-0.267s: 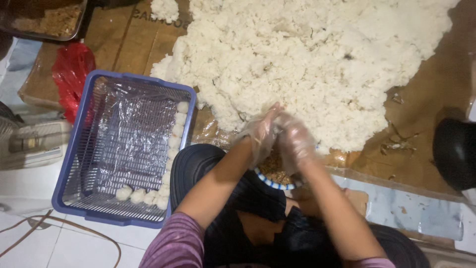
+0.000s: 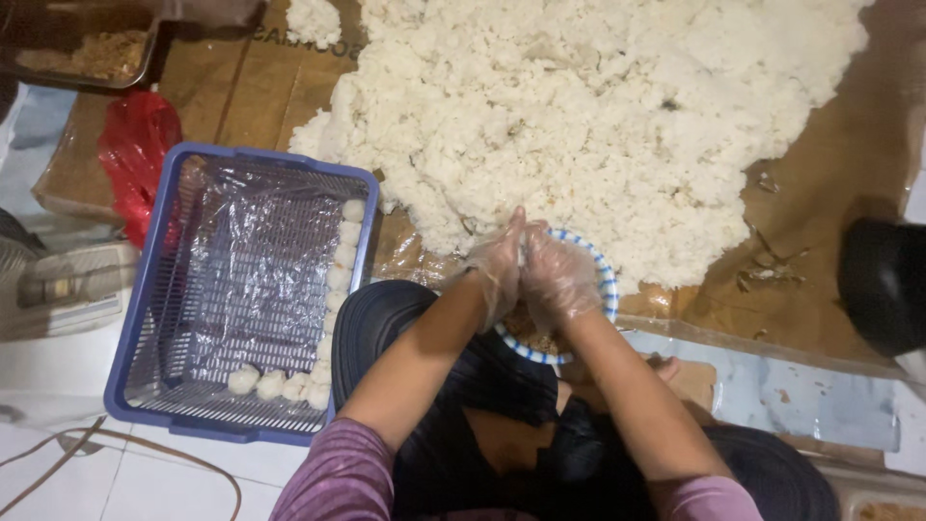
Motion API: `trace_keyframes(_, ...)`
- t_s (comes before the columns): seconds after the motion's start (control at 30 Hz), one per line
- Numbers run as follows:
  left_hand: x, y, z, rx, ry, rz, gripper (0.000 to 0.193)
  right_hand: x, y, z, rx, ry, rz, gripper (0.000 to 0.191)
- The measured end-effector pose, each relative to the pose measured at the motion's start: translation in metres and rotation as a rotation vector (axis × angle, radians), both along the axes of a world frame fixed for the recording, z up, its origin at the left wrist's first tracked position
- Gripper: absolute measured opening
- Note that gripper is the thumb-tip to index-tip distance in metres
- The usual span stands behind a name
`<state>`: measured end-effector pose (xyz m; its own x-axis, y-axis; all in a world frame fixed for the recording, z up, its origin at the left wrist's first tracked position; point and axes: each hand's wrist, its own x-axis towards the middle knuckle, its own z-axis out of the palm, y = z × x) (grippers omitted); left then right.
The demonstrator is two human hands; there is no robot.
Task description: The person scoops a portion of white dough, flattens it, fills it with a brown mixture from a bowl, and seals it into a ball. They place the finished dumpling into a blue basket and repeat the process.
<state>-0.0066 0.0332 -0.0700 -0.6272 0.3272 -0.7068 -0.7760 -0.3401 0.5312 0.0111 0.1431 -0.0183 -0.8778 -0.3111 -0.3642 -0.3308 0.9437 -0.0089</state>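
Observation:
My left hand [image 2: 497, 265] and my right hand [image 2: 559, 275], both in clear plastic gloves, are pressed together over a small bowl with a blue-and-white rim [image 2: 606, 289]. A lump of white rice seems squeezed between the palms, mostly hidden. Just beyond the hands lies a big heap of cooked white rice [image 2: 598, 116] spread on brown cardboard [image 2: 830, 183]. To the left stands a blue plastic basket [image 2: 154, 289] lined with clear film, with several white rice balls [image 2: 342, 251] along its right side and front edge.
A red plastic bag [image 2: 135, 154] lies behind the basket. A dark tray with brown filling [image 2: 87, 58] sits at the top left. A dark round object [image 2: 883, 285] is at the right edge. A brown cable [image 2: 116, 444] runs over the white floor tiles.
Both hands have stayed together in the same spot above the bowl, with only a slight shift of the fingers.

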Motion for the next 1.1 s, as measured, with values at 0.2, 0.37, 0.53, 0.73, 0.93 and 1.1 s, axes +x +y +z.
trace_keyframes(0.2, -0.018, -0.007, -0.007, -0.636, 0.532, -0.332, 0.064, 0.004, 0.006, 0.025, -0.207, 0.002, -0.315, 0.030)
trace_keyframes(0.37, -0.013, 0.002, 0.016, -0.235, -0.044, 0.143, 0.061, 0.035, 0.004, 0.032, -0.130, -0.197, -0.197, 0.022)
trace_keyframes(0.53, -0.013, -0.005, 0.038, -0.502, 0.064, -0.138, 0.046, 0.015, 0.011, 0.031, -0.273, -0.240, -0.525, 0.017)
trace_keyframes(0.73, -0.003, 0.006, 0.022, -0.339, 0.202, -0.190, 0.039, -0.001, 0.036, 0.007, -0.733, 0.059, -0.596, 0.019)
trace_keyframes(0.93, -0.016, 0.008, 0.005, -1.101, 1.004, -0.902, 0.065, -0.013, 0.040, -0.040, -0.601, 0.115, -0.570, 0.016)
trace_keyframes(1.1, -0.022, 0.016, 0.031, -0.503, 0.020, -0.354, 0.049, -0.015, 0.049, -0.036, -0.770, 0.103, -0.665, 0.015)
